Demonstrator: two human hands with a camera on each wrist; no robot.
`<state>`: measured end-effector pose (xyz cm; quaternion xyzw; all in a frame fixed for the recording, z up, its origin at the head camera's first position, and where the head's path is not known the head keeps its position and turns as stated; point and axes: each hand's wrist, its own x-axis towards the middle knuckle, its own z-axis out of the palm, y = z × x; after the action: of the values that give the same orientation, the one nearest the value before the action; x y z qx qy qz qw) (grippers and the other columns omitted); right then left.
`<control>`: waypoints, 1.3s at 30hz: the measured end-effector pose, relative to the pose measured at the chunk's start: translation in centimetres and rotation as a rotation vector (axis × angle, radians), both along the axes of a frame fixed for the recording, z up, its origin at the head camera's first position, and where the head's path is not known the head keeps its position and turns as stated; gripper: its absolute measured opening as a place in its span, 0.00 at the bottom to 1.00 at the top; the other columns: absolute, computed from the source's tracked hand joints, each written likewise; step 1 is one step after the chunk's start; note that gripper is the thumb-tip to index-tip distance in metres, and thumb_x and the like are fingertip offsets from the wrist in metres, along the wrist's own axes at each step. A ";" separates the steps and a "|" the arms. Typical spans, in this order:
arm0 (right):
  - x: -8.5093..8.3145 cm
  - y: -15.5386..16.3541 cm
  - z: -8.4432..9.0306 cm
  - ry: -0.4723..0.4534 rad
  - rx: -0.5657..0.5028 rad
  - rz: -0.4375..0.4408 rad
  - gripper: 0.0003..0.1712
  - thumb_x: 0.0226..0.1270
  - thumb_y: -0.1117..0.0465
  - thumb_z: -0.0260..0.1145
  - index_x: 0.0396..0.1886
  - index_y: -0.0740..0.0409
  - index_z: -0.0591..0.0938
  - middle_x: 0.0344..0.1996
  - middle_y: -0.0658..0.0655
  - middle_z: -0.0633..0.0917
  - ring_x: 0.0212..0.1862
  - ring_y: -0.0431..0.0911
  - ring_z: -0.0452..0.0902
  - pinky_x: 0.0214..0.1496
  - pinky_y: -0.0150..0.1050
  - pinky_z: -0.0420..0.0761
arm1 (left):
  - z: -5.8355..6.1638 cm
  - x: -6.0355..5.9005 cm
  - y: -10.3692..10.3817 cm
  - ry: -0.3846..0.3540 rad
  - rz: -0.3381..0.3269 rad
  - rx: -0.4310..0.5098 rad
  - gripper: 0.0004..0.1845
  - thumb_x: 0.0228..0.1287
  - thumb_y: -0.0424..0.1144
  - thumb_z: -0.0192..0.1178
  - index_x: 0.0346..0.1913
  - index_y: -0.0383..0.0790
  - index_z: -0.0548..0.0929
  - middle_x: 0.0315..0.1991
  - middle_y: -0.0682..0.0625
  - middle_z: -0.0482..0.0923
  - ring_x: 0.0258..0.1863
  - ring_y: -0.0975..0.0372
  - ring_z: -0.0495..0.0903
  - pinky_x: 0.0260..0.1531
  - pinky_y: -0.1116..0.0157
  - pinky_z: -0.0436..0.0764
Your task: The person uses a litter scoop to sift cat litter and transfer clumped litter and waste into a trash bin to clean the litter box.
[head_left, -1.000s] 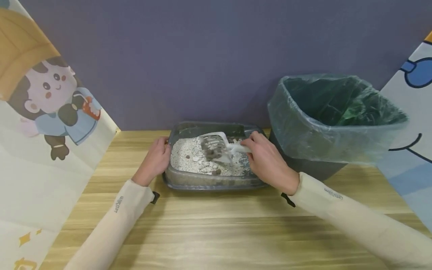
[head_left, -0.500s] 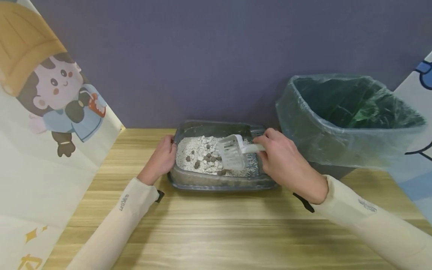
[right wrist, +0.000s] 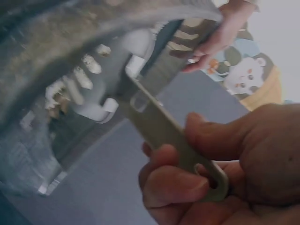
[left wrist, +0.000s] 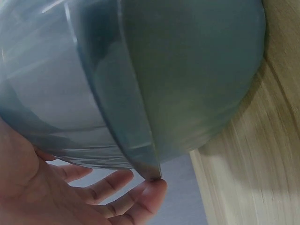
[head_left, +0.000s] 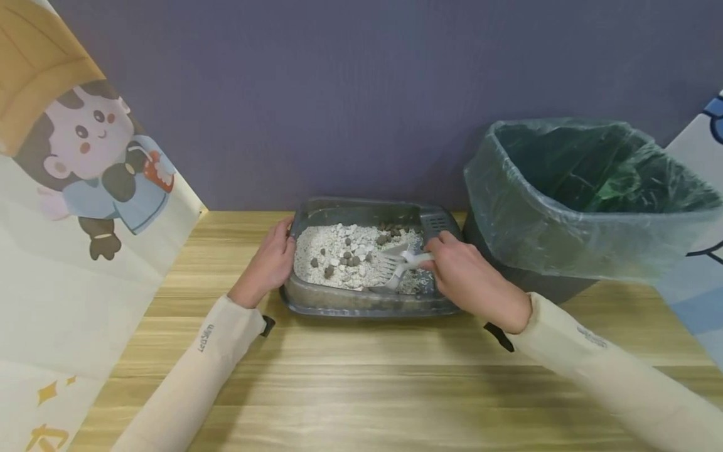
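My right hand (head_left: 469, 279) is curled round the handle of the white slotted scoop (head_left: 395, 267), thumb on top and fingers folded under it, as the right wrist view shows with the flat handle pinched between thumb and forefinger (right wrist: 176, 180). The scoop's head is down in the litter near the right end of the grey litter tray (head_left: 361, 304), tilted so that its front edge rests among the pale granules (head_left: 339, 248). Dark round clumps (head_left: 347, 258) lie scattered over the middle of the litter, and a few more sit toward the tray's far wall. My left hand (head_left: 270, 263) is on the tray's left wall, with fingers bent over the rim; in the left wrist view my fingers (left wrist: 117, 197) lie fairly straight beneath the tray's curved grey side (left wrist: 178, 84), touching its lower edge, so the grip is a light one. The tray stands on the wooden table (head_left: 361, 376) close to its far edge, against the purple wall (head_left: 339, 94). Just to the right of the tray, near the table's far right corner, stands a dark bin (head_left: 587, 188) lined with a translucent green bag, its mouth open; my right hand is near it but apart from it. A cartoon-printed sheet (head_left: 79, 207) hangs along the table's left edge, and another printed panel (head_left: 703, 251) shows at the right edge. Both my forearms wear pale sleeves (head_left: 203, 358).
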<state>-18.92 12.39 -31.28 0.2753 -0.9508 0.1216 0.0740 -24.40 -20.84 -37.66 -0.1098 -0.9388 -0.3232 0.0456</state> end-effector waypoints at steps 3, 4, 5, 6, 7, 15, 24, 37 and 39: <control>-1.0 0.0 -1.2 -0.056 -0.006 0.007 0.13 0.68 0.62 0.61 0.45 0.68 0.78 0.32 0.58 0.74 0.26 0.46 0.67 0.24 0.37 0.71 | 0.2 0.0 0.0 0.001 -0.001 -0.004 0.27 0.74 0.37 0.33 0.72 0.31 0.50 0.65 0.31 0.56 0.65 0.42 0.56 0.63 0.46 0.54; -1.3 0.1 -1.6 -0.085 -0.007 0.009 0.14 0.69 0.62 0.60 0.46 0.69 0.77 0.33 0.58 0.74 0.26 0.46 0.66 0.24 0.37 0.70 | 0.2 -0.1 0.0 0.002 0.000 -0.004 0.27 0.74 0.37 0.33 0.72 0.31 0.50 0.65 0.31 0.56 0.65 0.42 0.56 0.63 0.46 0.54; -1.6 0.1 -1.9 -0.118 -0.005 0.011 0.15 0.70 0.62 0.59 0.48 0.69 0.76 0.33 0.58 0.74 0.26 0.45 0.66 0.24 0.37 0.70 | 0.3 -0.1 0.0 0.003 0.002 -0.007 0.27 0.74 0.37 0.33 0.72 0.31 0.50 0.66 0.31 0.56 0.65 0.42 0.55 0.63 0.46 0.54; -1.9 0.1 -2.3 -0.153 -0.001 0.017 0.15 0.71 0.62 0.58 0.50 0.69 0.76 0.34 0.58 0.73 0.26 0.45 0.66 0.24 0.37 0.69 | 0.3 -0.2 0.0 0.006 0.001 -0.009 0.27 0.74 0.37 0.33 0.72 0.31 0.50 0.66 0.31 0.56 0.66 0.41 0.55 0.63 0.45 0.54; -2.2 0.2 -2.6 -0.190 0.005 0.021 0.15 0.71 0.62 0.56 0.50 0.69 0.75 0.33 0.58 0.72 0.25 0.46 0.65 0.23 0.37 0.68 | 0.3 -0.2 0.1 0.007 0.002 -0.012 0.27 0.74 0.37 0.33 0.72 0.31 0.50 0.66 0.31 0.55 0.66 0.41 0.55 0.63 0.45 0.54; -4.5 0.2 -4.9 -0.367 -0.038 0.052 0.11 0.72 0.60 0.56 0.50 0.60 0.73 0.27 0.52 0.73 0.22 0.44 0.66 0.23 0.39 0.67 | 0.3 -0.5 0.2 0.016 -0.011 -0.021 0.27 0.74 0.38 0.32 0.71 0.30 0.51 0.66 0.31 0.55 0.66 0.42 0.54 0.63 0.46 0.54; -4.7 -0.6 -7.4 -0.187 -0.199 0.021 0.11 0.70 0.59 0.59 0.48 0.58 0.78 0.25 0.48 0.75 0.20 0.42 0.64 0.22 0.39 0.66 | 0.7 -0.4 -0.6 -0.038 -0.042 -0.034 0.26 0.74 0.36 0.32 0.71 0.29 0.49 0.62 0.31 0.59 0.63 0.43 0.59 0.61 0.45 0.57; -5.1 0.1 -8.2 -0.148 -0.316 -0.034 0.12 0.71 0.58 0.57 0.51 0.56 0.77 0.27 0.49 0.75 0.20 0.42 0.64 0.23 0.39 0.66 | 1.6 -1.1 -1.2 -0.168 -0.172 -0.056 0.26 0.72 0.35 0.34 0.68 0.24 0.49 0.62 0.29 0.54 0.60 0.42 0.61 0.58 0.46 0.62; -5.2 0.2 -8.3 -0.139 -0.332 -0.041 0.12 0.71 0.58 0.56 0.51 0.55 0.77 0.27 0.50 0.74 0.19 0.42 0.64 0.23 0.39 0.66 | 1.8 -1.2 -1.4 -0.192 -0.194 -0.028 0.26 0.72 0.35 0.36 0.67 0.25 0.50 0.61 0.29 0.56 0.57 0.43 0.65 0.55 0.47 0.67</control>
<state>-24.08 12.60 -39.56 0.2310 -0.9259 0.2939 0.0550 -25.63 -22.28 -35.88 -0.1695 -0.9282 -0.3221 -0.0773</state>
